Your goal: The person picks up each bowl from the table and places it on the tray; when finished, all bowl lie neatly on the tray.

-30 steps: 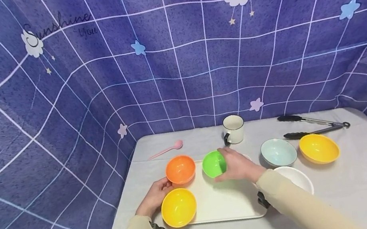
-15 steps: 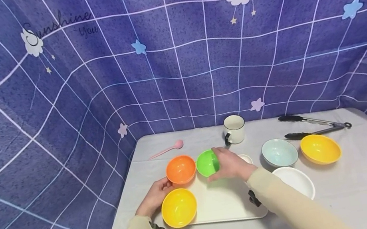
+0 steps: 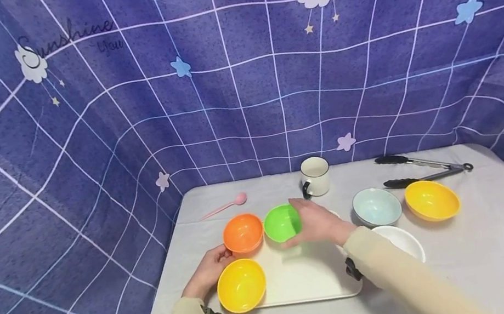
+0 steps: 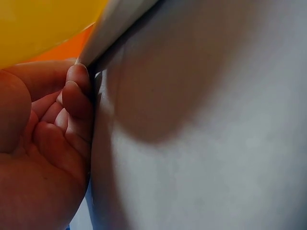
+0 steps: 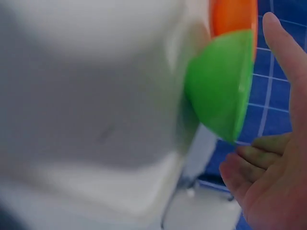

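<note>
On the left side of the white tray my left hand pinches the rim; in the left wrist view the thumb and curled fingers meet at the tray's edge. An orange bowl and a yellow bowl stand on the tray beside that hand. Near the tray's back edge a green bowl stands right next to the orange one. My right hand is at its right side, and in the right wrist view thumb and fingers spread apart around the bowl's rim without curling on it.
Behind the tray stand a white mug and a pink spoon. To the right are a pale blue bowl, a second yellow bowl, a white bowl partly behind my sleeve, and black-tipped tongs. A blue curtain hangs behind.
The green bowl has slid left with my right hand until it sits by the orange bowl. My left hand stays at the tray's edge. The head view has shifted slightly.
</note>
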`<move>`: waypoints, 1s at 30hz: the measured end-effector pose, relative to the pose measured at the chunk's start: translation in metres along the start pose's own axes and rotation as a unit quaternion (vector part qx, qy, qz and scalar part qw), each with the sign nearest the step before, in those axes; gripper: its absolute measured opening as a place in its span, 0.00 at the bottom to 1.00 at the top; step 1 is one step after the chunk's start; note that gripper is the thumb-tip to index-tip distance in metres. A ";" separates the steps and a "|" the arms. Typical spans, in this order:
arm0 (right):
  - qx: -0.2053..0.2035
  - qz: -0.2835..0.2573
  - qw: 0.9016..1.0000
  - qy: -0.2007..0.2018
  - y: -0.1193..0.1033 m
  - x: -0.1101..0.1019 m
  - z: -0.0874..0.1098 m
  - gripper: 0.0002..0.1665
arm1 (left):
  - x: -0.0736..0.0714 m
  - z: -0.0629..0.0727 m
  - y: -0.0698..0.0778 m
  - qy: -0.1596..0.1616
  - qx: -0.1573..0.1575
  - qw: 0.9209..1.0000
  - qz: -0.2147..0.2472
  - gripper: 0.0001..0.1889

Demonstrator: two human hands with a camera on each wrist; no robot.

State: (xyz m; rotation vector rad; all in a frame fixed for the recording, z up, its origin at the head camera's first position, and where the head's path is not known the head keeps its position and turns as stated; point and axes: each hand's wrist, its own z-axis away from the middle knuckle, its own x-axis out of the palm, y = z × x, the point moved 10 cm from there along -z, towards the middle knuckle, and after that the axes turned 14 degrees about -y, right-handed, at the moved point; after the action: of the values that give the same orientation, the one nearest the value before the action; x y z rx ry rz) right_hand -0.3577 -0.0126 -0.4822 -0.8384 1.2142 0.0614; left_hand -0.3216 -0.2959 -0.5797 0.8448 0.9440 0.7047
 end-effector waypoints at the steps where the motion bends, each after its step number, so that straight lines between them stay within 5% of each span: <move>1: -0.002 0.002 1.000 0.001 0.002 -0.005 0.006 0.76 | 0.000 0.000 -0.001 0.001 -0.002 1.000 -0.001 0.11; 9: -0.006 0.035 0.999 0.038 0.040 -0.069 0.072 0.72 | 0.000 0.002 0.002 -0.001 0.013 1.000 0.012 0.13; 16: 0.064 0.038 0.995 0.065 0.120 -0.111 0.136 0.70 | 0.002 0.000 0.006 -0.004 0.032 0.999 0.025 0.11; 24: 0.139 0.054 0.986 0.080 0.210 -0.125 0.192 0.75 | 0.003 0.000 0.001 -0.003 0.011 1.000 0.014 0.12; 30: 0.166 0.021 0.983 0.071 0.242 -0.115 0.209 0.79 | 0.001 0.000 0.000 0.004 0.000 1.000 0.008 0.14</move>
State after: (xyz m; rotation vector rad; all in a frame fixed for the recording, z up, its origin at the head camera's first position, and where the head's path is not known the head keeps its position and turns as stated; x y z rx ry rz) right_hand -0.3475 0.3267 -0.4951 -0.5315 1.3310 -0.1656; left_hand -0.3213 -0.2945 -0.5801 0.8517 0.9444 0.7224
